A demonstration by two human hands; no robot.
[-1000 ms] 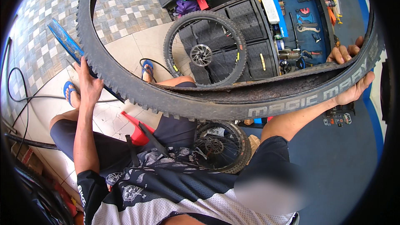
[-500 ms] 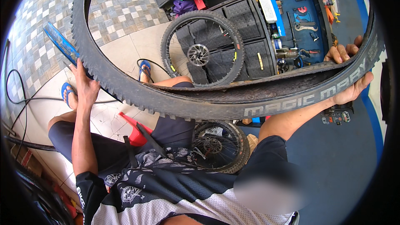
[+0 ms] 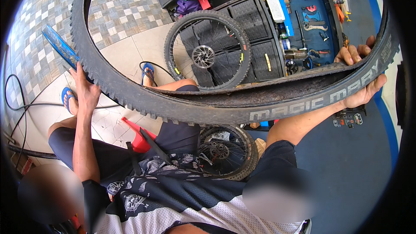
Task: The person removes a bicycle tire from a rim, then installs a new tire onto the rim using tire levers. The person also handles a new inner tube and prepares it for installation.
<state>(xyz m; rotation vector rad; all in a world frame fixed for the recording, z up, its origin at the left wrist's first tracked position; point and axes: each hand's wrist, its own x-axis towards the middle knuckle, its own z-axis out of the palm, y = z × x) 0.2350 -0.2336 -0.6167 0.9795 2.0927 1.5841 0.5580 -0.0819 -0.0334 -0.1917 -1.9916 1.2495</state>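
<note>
A large, knobbly black bicycle tire [image 3: 208, 112] is raised before me, its bead side open and its dirty inner wall showing. My right hand [image 3: 367, 93] is closed on the tire's right side, fingers hooked over the upper edge and palm against the lettered outer wall. At the left, my left hand [image 3: 88, 93] is closed around a long blue, channel-shaped strip [image 3: 63, 48] with a dirt-stained surface. This strip runs behind the tire's left side, where much of it is hidden. The left fingertips are partly hidden too.
A spoked wheel with a disc rotor [image 3: 203, 56] leans against dark drawers [image 3: 255, 56]. Another wheel [image 3: 232, 171] stands by my right side. A blue tool board [image 3: 310, 26] holds wrenches and pliers. Near my legs are a red plastic piece [image 3: 138, 138] and a black hose [image 3: 26, 104].
The whole view has shifted slightly, so the tire, the blue strip and the background sit a little farther left. Both hands keep the same holds.
</note>
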